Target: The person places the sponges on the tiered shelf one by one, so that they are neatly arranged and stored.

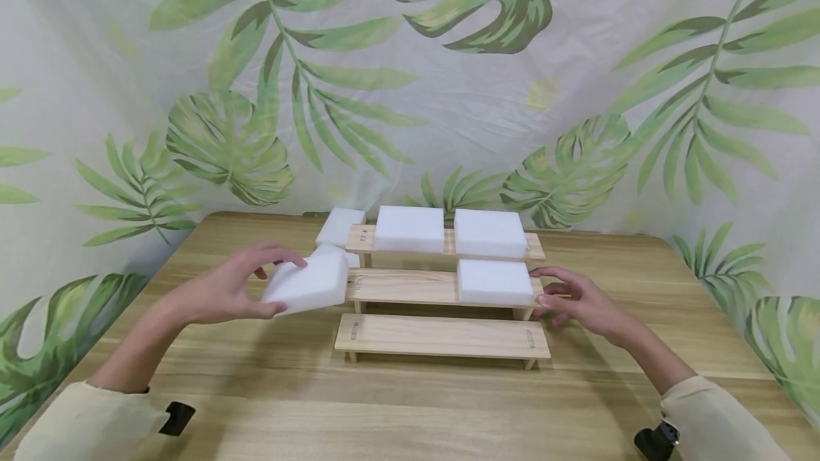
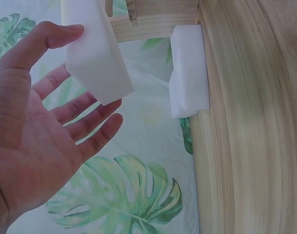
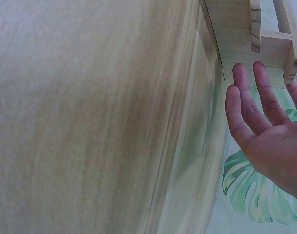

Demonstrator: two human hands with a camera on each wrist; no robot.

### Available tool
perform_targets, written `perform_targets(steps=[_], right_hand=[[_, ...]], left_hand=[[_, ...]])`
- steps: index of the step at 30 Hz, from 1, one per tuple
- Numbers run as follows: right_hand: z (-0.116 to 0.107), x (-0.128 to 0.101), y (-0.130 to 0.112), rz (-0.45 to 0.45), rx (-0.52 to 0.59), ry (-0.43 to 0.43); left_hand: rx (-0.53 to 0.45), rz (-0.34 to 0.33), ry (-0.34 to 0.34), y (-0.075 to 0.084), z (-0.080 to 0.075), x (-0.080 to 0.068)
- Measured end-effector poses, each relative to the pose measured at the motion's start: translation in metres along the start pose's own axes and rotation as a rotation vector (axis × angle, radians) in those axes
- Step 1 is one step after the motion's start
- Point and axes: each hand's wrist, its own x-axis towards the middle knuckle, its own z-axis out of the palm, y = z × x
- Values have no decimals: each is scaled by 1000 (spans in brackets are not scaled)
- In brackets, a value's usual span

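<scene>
The left hand point(image 1: 233, 287) pinches 1 white block point(image 1: 314, 279) by its left end, thumb on the near side and fingers reaching to the far side, the gap just as wide as the block. It is held tilted above the counter point(image 1: 288, 404), just off the left end of the middle shelf point(image 1: 403, 287). The right hand point(image 1: 583, 304), fingers loosely spread, is at that shelf's right end, near another block point(image 1: 495, 281); whether it touches either, I cannot tell.

The held block looks like foam: likely very light, soft enough to dent under a hard squeeze, not slippery, and unlikely to break, though corners may crumble. A gentle pinch across 2 opposite sides should suffice, near the middle of its length for balance; gripped by the end, it may droop or twist.
</scene>
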Motion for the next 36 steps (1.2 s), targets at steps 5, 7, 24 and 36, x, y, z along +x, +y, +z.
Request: perform_targets(steps=[5, 7, 24, 36], right_hand=[[0, 0, -1, 3, 4, 1], [0, 0, -1, 1, 5, 1], [0, -1, -2, 14, 12, 3], [0, -1, -1, 7, 8, -1]], left_hand=[[11, 16, -3, 0, 1, 5], [10, 23, -5, 1, 1, 7], [-13, 38, -42, 15, 9, 23], [-51, 78, -58, 18, 19, 31]])
